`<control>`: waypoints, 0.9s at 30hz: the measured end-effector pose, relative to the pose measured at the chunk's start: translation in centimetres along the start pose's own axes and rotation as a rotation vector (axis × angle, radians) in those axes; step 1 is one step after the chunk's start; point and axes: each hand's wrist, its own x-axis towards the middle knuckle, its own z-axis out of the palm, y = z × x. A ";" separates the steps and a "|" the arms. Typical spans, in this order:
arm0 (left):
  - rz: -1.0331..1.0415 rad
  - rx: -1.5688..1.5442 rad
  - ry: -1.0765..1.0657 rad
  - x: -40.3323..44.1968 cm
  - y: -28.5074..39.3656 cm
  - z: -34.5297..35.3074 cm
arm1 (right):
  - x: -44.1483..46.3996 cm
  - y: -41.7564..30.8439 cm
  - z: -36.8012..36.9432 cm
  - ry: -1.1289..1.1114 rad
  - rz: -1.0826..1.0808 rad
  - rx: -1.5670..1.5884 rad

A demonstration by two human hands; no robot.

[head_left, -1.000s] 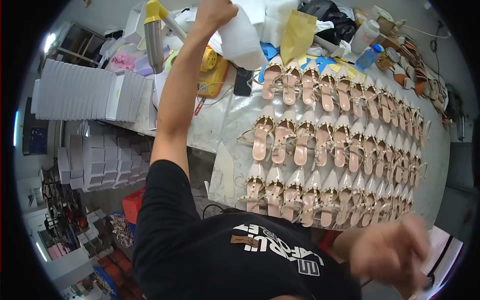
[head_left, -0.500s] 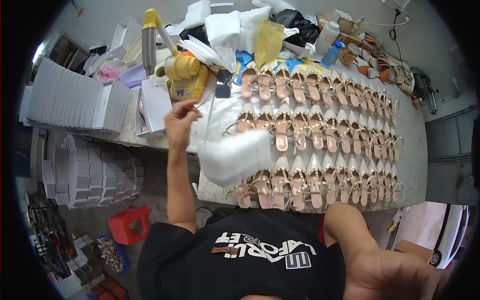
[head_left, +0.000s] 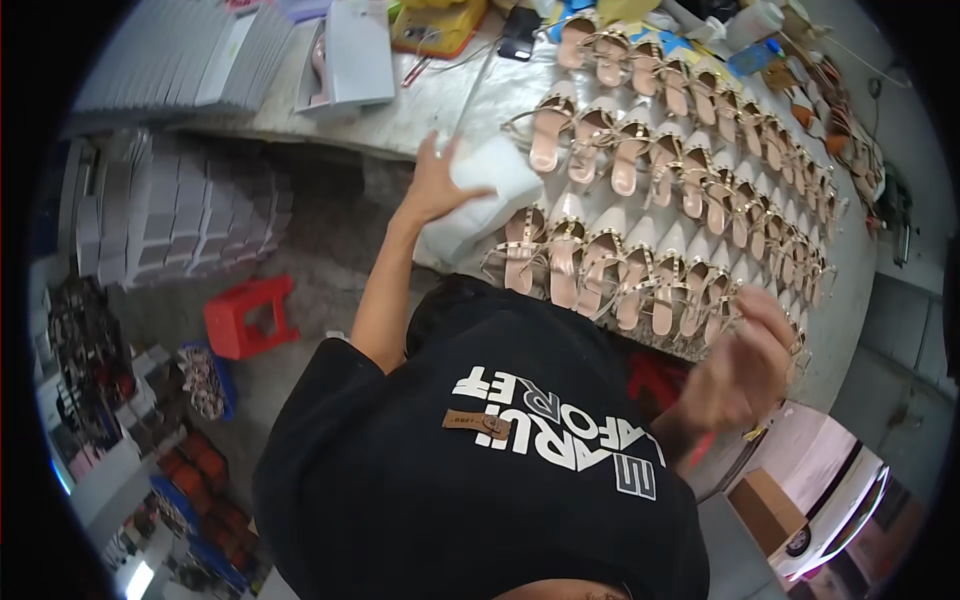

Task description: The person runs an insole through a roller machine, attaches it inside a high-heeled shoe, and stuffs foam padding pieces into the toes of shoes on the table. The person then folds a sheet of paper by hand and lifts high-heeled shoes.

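Stands at the near edge of a long table [head_left: 850, 260], wearing a black shirt [head_left: 500, 540]. Faces three rows of pointed shoes [head_left: 663, 172], running from the left end towards the right edge. Has a pile of white boxes [head_left: 170, 210] below the table's left part and, off the near edge, a red stool [head_left: 235, 325] on the floor. Now has the white packing [head_left: 495, 170] down at the near left corner of the shoe-covered part, no longer swinging in the air as a moment ago; so has it just beside the front row, close to the shoes. Lays the left hand [head_left: 440, 178] on its left side, with fingers spread wide, touching but not clearly gripping. Holds the right hand [head_left: 742, 365] above the near edge, towards the right corner, with fingers blurred, seemingly half curled; cannot tell of any hold there. Shows a dark phone [head_left: 518, 35] beside the back row's left end.
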 end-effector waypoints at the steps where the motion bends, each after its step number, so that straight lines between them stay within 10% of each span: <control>1: -0.021 0.002 0.000 -1.0 -0.1 0.4 | -2.3 2.1 0.3 -0.085 0.189 -0.004; 8: -0.016 0.097 -0.246 -1.4 -1.5 1.0 | -8.1 6.7 3.7 -0.435 0.450 -0.240; 16: -0.194 -1.261 -0.402 -0.6 2.1 -14.2 | -7.1 6.8 2.0 -0.527 0.395 -0.355; 19: 0.114 -0.689 -0.809 -2.4 12.1 -14.2 | -0.5 2.9 0.4 -0.418 0.318 -0.039; 23: 0.294 -0.602 -1.130 -5.2 17.7 -8.6 | 2.7 6.5 0.6 -1.338 0.632 0.248; 25: -0.073 -1.176 -1.374 -3.4 13.2 -5.7 | 0.5 9.4 0.1 -1.797 0.723 0.341; 26: 0.036 -1.052 -1.017 -2.3 8.5 -4.0 | -0.4 9.6 -0.6 -1.948 0.715 0.425; 27: -0.495 -0.996 -0.571 -1.4 4.5 -1.8 | -0.8 9.9 -1.2 -1.949 0.698 0.420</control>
